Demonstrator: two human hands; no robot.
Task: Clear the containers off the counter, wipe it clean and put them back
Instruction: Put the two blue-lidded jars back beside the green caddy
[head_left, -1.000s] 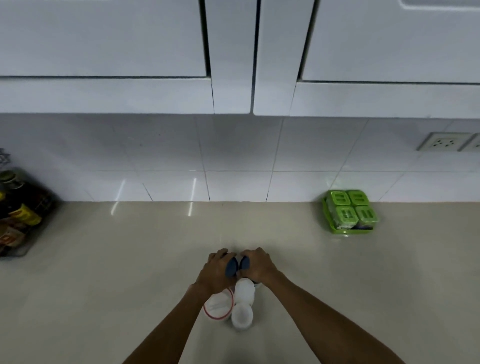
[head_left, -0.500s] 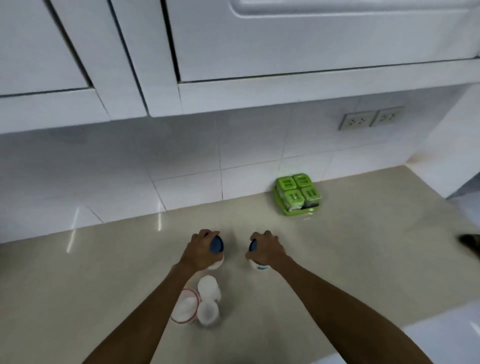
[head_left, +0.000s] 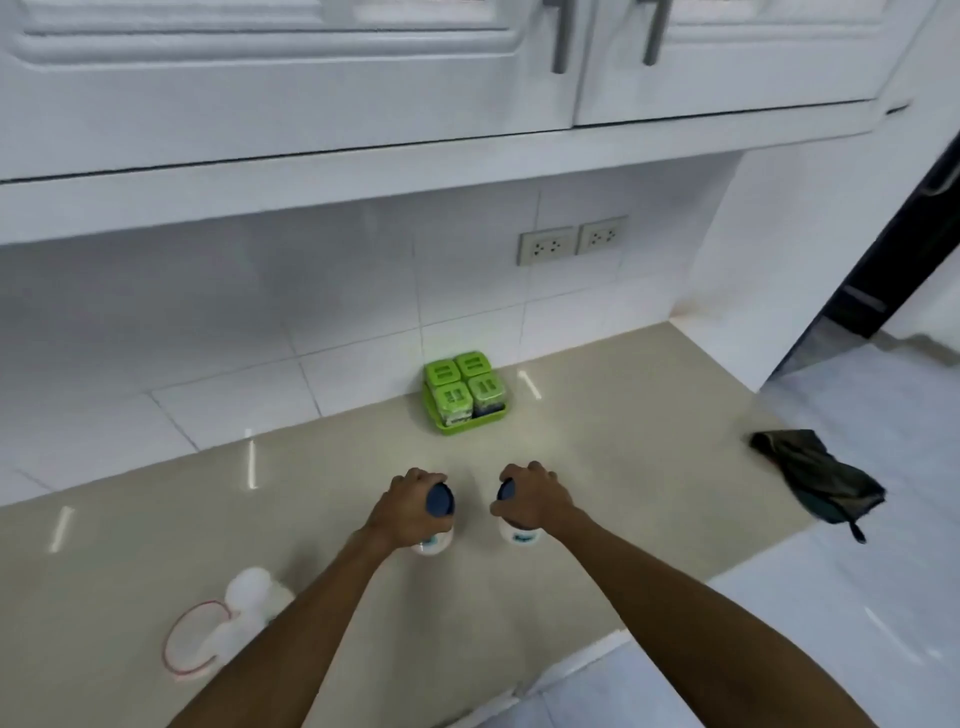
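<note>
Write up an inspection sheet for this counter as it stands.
Surface: beige counter, glossy, with streaks of reflected light.
Job's things: left blue-lidded container and right blue-lidded container, both in hand; white containers front left, beside a red-rimmed container; green tray of four green-lidded boxes against the tiles; dark cloth at the counter's right edge.
Clutter: nothing seen.
Grippers: left hand and right hand each grip a container from above.
Cables: nothing seen.
Surroundings: white cabinets overhead; wall sockets.
</note>
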